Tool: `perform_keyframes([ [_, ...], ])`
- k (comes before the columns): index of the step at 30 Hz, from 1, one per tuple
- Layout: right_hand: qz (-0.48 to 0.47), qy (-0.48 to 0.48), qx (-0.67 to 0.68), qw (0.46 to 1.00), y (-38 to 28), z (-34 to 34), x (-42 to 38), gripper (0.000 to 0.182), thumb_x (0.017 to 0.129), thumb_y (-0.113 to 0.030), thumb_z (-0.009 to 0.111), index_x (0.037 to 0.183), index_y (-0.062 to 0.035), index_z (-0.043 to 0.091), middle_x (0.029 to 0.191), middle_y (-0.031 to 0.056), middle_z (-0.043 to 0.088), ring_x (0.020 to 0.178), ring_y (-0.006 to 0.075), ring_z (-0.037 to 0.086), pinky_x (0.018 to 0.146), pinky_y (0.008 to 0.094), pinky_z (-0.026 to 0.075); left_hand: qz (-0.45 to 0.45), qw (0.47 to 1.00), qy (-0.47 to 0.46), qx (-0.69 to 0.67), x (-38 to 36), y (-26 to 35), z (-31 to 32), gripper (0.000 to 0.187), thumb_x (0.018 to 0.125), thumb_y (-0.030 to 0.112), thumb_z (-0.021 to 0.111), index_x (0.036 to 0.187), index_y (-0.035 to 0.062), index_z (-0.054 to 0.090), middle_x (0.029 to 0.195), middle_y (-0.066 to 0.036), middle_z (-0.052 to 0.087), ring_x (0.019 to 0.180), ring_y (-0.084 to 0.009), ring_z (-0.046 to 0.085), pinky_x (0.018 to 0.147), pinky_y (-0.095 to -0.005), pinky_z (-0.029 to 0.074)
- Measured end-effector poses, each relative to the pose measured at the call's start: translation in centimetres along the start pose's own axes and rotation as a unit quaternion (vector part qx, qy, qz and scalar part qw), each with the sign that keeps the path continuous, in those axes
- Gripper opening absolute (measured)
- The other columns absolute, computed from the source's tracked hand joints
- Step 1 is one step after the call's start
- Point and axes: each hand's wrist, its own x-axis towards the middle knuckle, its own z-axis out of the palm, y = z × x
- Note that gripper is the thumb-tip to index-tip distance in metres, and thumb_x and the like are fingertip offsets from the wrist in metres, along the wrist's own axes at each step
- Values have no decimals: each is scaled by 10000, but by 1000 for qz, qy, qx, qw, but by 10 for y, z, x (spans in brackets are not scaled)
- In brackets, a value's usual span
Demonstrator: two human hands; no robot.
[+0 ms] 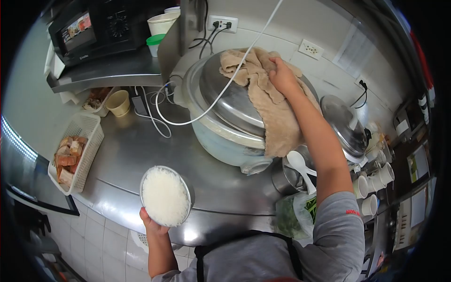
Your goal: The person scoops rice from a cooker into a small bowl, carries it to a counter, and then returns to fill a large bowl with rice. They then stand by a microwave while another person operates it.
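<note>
My left hand (154, 223) grips a metal bowl (190, 188) from below, near the counter's front edge. White rice (164, 196) heaps up to the bowl's rim. Further back, my right hand (283, 77) is closed on a tan cloth (277, 113) draped over a metal lid (225, 101). The lid rests on a large, pale rice cooker (216, 145), and the cloth hangs down its front side. Whatever part of the lid lies under the cloth and my fingers is hidden. A white cable (235, 77) crosses in front of the lid.
On the left stands a white basket (92, 141) of bread-like pieces beside a beige cup (118, 103). A microwave (96, 33) sits on the shelf above. Right of the cooker are a metal pot (284, 178) with white rice paddles (300, 167), a bag of greens (293, 216) and another lidded pot (340, 122).
</note>
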Motion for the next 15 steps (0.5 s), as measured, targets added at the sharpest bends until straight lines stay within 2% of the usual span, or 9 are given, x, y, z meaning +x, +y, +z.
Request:
perform_keyframes([
  [4,1,-6,0,1000,-13,15,8,406,724,-103,450,1130,-110,444,995,190,549,943,317,517,811,381,398,17,999,42,18,-21,6,1,782,648,470,623,1226,26,338,1193,-134,437,1060,-276,465,876,-413,409],
  [7,30,-27,-19,999,-22,20,10,419,719,-103,447,1138,-117,438,1004,186,548,947,312,519,810,383,400,2,999,41,24,-29,6,-3,731,653,442,627,1218,60,364,1209,-114,431,1072,-276,456,885,-426,402],
  [12,68,-26,-28,997,-20,36,12,476,710,-128,453,1183,-134,398,1041,208,529,985,324,503,833,394,387,-32,998,30,47,-35,1,2,735,649,403,643,1220,40,354,1202,-125,435,1069,-281,457,884,-440,397],
  [15,18,-80,-101,991,-13,35,19,511,717,-152,446,1220,-140,356,1095,226,493,1030,338,472,860,400,370,-62,997,22,32,-37,-12,15,741,644,368,658,1221,25,345,1198,-135,436,1069,-287,456,885,-446,394],
])
